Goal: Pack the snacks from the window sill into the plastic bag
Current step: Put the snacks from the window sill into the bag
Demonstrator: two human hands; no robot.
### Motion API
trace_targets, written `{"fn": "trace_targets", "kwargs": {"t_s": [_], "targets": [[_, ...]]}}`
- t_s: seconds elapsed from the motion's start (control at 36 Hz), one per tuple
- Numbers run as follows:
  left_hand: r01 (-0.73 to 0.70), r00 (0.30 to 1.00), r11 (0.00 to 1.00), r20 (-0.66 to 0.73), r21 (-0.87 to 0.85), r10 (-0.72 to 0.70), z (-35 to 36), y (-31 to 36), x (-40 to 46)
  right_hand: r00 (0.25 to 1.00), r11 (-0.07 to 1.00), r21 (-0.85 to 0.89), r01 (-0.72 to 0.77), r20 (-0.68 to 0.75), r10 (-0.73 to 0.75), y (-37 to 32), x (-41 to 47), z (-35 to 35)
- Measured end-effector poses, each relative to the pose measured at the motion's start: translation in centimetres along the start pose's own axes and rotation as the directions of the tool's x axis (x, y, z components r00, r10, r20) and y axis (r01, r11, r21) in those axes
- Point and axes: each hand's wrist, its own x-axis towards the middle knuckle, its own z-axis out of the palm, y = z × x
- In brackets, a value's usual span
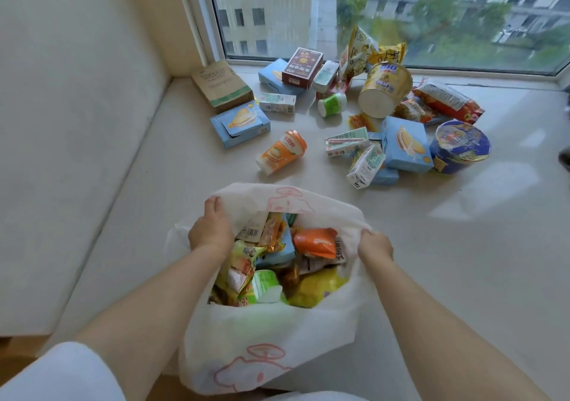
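On the far left I see the cream wall panel (77, 123), and the window sill (462, 261) runs from it toward the right under the window (401, 14).

My left hand (211, 231) grips the left edge of the plastic bag (262, 339); its fingers (212, 204) are curled over the rim and pinch the thin white film. The bag stands on the near part of the sill, open at the top, and it is already filled with many snacks: an orange packet (316, 241), a green and white cup (265, 285) and yellow packs lie inside. My right hand (374, 244) holds the right edge of the bag, the fingers clenched around a fold of the plastic, so both hands keep the mouth wide.

Farther away on the sill, the other snacks lie scattered. At the left there is a brown paper box (220, 85), and just beside it a light blue box (240, 124) with a picture of a cake. Nearer to the bag lies an orange drink cup (282, 152) on its side. Toward the window rests a dark red box (302, 68) on another blue box. More to the right a yellow noodle cup (384, 90) lies tipped over, then a blue box (405, 144) with small milk cartons (365, 166) beside it, and at the far right a blue noodle bowl (459, 147).
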Motion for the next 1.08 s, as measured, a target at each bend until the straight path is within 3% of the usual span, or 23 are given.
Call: {"fn": "trace_targets", "kwargs": {"t_s": [0.08,0.19,0.31,0.36,0.44,0.56,0.69,0.86,1.08], "targets": [[0.007,0.996,1.000,-0.086,-0.028,-0.009,-1.6,-1.6,1.5,0.991,0.979,0.180,0.096,0.077,-0.112,-2.7,-1.5,0.0],[0.125,0.972,0.990,-0.192,-0.072,-0.137,-3.9,-5.4,4.2,0.959,0.937,0.308,0.165,0.173,-0.226,-5.2,-3.2,0.7],[0.200,0.976,0.978,-0.105,0.066,-0.193,-4.8,-7.2,5.1,0.964,0.972,0.009,0.234,0.127,-0.234,-5.1,-2.8,0.9],[0.112,0.993,0.972,-0.062,0.208,-0.101,-5.0,-5.5,4.8,0.971,0.965,-0.122,0.230,0.090,-0.220,-5.3,-2.6,0.7],[-0.099,0.987,0.973,-0.100,0.210,0.123,-4.9,-1.6,4.1,0.955,0.934,-0.200,0.296,0.040,-0.294,-6.2,-2.2,0.4],[-0.397,0.894,0.899,-0.141,0.187,0.424,-4.4,3.3,4.1,0.903,0.885,-0.224,0.409,-0.038,-0.427,-7.9,-1.0,0.4],[-0.485,0.863,0.865,-0.087,0.131,0.497,-4.4,9.0,6.0,0.869,0.825,-0.307,0.474,0.010,-0.495,-10.2,1.4,0.3],[-0.462,0.887,0.863,0.119,0.204,0.446,-3.6,13.1,10.9,0.897,0.788,-0.494,0.368,-0.033,-0.440,-12.2,6.3,-0.2],[-0.384,0.912,0.919,0.194,0.092,0.362,0.4,15.8,17.5,0.953,0.939,-0.336,0.071,-0.254,-0.163,-13.3,14.3,-0.2]]}}
